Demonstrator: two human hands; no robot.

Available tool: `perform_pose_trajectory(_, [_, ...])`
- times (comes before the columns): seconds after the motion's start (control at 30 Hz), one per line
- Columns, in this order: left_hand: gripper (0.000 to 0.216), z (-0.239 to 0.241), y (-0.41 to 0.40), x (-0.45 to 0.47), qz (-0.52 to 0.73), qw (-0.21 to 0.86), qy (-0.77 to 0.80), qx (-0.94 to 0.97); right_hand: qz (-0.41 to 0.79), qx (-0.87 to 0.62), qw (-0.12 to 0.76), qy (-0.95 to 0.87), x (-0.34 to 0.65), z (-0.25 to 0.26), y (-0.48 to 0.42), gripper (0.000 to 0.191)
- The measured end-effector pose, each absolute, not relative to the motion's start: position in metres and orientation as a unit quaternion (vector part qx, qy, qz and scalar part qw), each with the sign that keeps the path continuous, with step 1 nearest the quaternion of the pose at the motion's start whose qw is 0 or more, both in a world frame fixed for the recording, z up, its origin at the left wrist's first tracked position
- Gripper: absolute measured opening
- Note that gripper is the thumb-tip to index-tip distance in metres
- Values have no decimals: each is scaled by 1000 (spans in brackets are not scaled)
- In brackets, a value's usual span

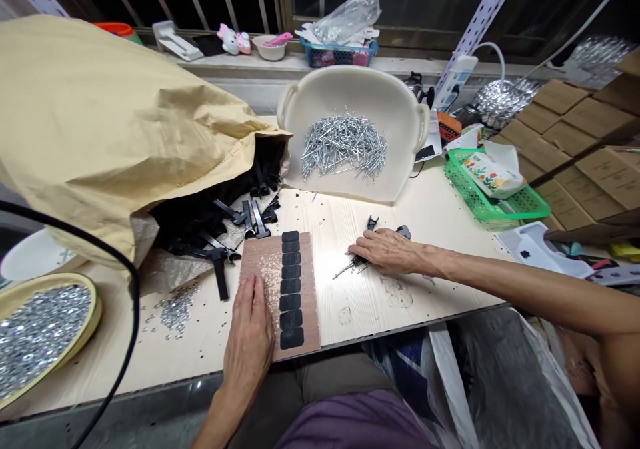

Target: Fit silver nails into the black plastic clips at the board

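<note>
A brown board (309, 289) lies near the table's front edge, bearing a column of several black rounded rectangular pieces (291, 302). My left hand (250, 322) rests flat along the board's left side, fingers stretched out. To the right, my right hand (387, 252) is curled down over black plastic parts (373, 222) on the tabletop. Thin metal screws (343, 271) stick out beneath its fingers; the palm hides most of what it grips. Left of the board, similar black T-shaped parts (219, 272) spill from a large tan paper sack (150, 116).
Behind the board stands a white handled basin (400, 179) of long screws (345, 146). A yellow bowl (93, 316) of small metal nuts is at left, with loose nuts (177, 312) nearby. A green basket (530, 202) and cardboard boxes (575, 189) stand right. A black cable (135, 302) crosses the left foreground.
</note>
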State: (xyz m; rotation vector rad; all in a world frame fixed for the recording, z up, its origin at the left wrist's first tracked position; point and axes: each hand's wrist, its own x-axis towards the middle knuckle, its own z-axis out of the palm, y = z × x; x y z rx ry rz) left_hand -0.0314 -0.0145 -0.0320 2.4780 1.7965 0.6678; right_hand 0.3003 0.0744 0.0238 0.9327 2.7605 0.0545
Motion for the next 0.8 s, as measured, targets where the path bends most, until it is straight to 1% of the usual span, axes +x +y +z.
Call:
perform_pose_trajectory(0.07, [61, -32, -15, -31, 213, 4, 575, 790, 17, 301, 115, 947, 301, 25, 84, 22])
perform_pose_trajectory(0.13, [61, -32, -15, -31, 213, 3, 576, 790, 25, 288, 114, 950, 303, 27, 93, 14])
perform_pose_trajectory(0.27, [60, -30, -15, -31, 209, 4, 573, 792, 58, 283, 112, 951, 309, 25, 103, 14])
perform_pose_trajectory(0.33, [60, -30, -14, -31, 211, 1, 570, 794, 55, 293, 112, 948, 312, 21, 105, 11])
perform_pose_trajectory(0.4, [60, -30, -14, -32, 215, -4, 568, 794, 29, 309, 108, 944, 314, 17, 106, 12])
perform_pose_trajectory(0.5, [60, -32, -13, -33, 217, -8, 568, 794, -27, 336, 89, 937, 317, 12, 109, 21])
perform_pose_trajectory(0.57, [60, -33, -13, -33, 221, -8, 567, 793, -70, 355, 60, 930, 322, 14, 116, 24])
perform_pose_trajectory(0.63, [59, -32, -12, -32, 225, -5, 565, 794, -109, 383, 10, 917, 328, 22, 126, 26])
perform_pose_trajectory(0.73, [59, -30, -11, -29, 238, 8, 558, 795, -146, 464, -88, 870, 346, 48, 138, 35])
perform_pose_trajectory(0.8, [60, -27, -9, -26, 250, 19, 551, 796, -148, 535, -148, 819, 364, 74, 134, 39])
